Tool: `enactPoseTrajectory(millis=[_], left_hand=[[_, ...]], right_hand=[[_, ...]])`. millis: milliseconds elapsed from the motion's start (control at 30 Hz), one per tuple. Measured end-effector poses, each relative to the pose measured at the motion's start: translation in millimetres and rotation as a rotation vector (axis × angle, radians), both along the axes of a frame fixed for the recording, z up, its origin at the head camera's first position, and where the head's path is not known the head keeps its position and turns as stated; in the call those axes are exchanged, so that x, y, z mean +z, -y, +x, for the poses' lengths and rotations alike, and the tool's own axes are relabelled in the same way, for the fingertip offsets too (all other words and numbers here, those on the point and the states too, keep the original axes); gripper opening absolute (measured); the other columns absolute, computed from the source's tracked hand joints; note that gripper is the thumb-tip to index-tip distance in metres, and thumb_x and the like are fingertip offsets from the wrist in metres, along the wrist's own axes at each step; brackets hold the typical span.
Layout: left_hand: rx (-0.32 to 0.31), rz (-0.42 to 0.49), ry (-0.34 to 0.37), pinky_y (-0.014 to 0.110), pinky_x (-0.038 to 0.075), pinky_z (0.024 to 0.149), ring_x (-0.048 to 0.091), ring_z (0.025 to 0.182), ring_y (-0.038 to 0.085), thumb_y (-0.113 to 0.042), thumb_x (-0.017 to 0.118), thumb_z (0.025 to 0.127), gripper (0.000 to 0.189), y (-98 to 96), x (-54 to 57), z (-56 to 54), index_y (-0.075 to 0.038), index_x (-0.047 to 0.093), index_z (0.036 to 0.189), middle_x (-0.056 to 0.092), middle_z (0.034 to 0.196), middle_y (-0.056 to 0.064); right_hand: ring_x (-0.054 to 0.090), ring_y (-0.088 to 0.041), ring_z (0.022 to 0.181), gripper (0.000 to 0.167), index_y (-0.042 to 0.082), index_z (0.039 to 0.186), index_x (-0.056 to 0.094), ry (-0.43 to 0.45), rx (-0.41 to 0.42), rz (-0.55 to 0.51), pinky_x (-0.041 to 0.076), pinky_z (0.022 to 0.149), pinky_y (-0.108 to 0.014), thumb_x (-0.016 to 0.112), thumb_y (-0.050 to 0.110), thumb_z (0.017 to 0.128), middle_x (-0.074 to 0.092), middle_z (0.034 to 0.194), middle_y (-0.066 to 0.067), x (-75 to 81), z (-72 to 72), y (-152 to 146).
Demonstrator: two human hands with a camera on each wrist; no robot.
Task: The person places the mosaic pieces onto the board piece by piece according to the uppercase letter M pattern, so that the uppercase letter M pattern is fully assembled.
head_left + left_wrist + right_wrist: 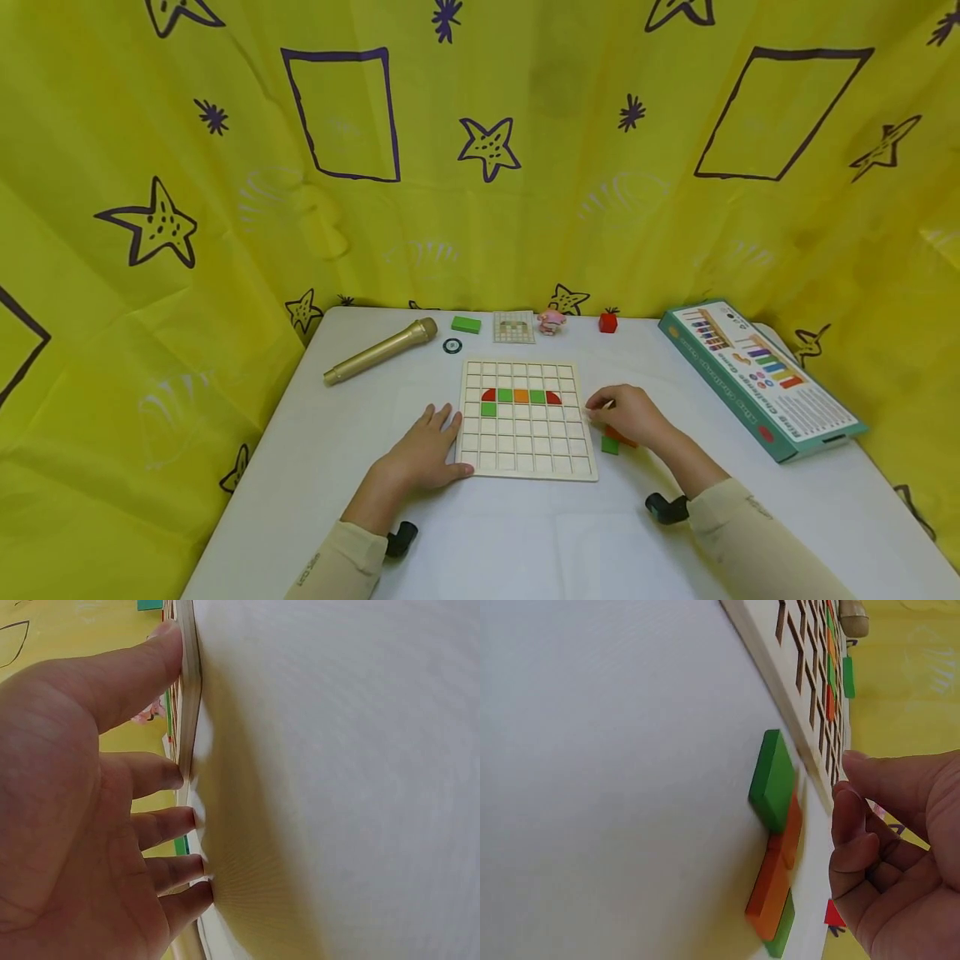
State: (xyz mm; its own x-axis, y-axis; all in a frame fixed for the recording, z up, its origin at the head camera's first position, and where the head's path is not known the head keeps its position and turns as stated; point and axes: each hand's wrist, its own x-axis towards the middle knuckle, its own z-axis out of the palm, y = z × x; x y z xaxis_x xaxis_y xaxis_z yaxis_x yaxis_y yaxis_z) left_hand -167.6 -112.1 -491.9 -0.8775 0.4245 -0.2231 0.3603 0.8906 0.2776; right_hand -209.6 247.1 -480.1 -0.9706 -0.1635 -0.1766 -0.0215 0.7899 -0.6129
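Observation:
A wooden grid board (528, 446) lies flat on the white table. In it sit a row of red, green and orange tiles and a green tile (489, 409) below the row's left end. My left hand (426, 450) rests at the board's left edge, fingertips against its side and thumb at the near corner. Beside the right edge hovers my right hand (628, 414), thumb and forefinger close together with a small gap and no tile showing between them. Below it are loose tiles: a green tile (774, 780), orange tile (771, 889) and another green tile (782, 930).
A gold microphone (381, 350), green block (466, 324), round black-and-white disc (452, 346), pattern card (514, 327), pink figurine (551, 322) and red block (607, 322) lie along the back. A teal game box (757, 375) lies at the right; a yellow curtain (525, 225) hangs behind.

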Motion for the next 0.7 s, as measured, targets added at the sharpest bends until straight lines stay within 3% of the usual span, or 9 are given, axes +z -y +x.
enactPoseTrajectory(millis=[267, 700], left_hand=[[0.015, 0.003, 0.002, 0.051, 0.025, 0.119, 0.016, 0.151, 0.041, -0.056, 0.067, 0.09, 0.091, 0.8, -0.6, -1.6, -0.005, 0.033, 0.157, 0.024, 0.164, 0.017], [0.007, 0.005, 0.002, 0.051, 0.025, 0.119, 0.017, 0.15, 0.042, -0.056, 0.068, 0.09, 0.09, 0.6, -1.5, -0.5, -0.004, 0.034, 0.156, 0.025, 0.163, 0.018]], right_hand=[[0.055, -0.023, 0.084, 0.015, 0.008, 0.103, 0.075, -0.002, 0.0, -0.004, 0.049, 0.07, -0.031, 0.073, 0.018, 0.092, 0.068, 0.097, -0.004, -3.2, 8.2, -14.2], [0.055, -0.022, 0.085, 0.016, 0.006, 0.101, 0.075, 0.005, -0.006, -0.016, 0.049, 0.074, -0.033, 0.078, 0.013, 0.087, 0.068, 0.094, -0.002, -9.7, 18.4, -29.8]])
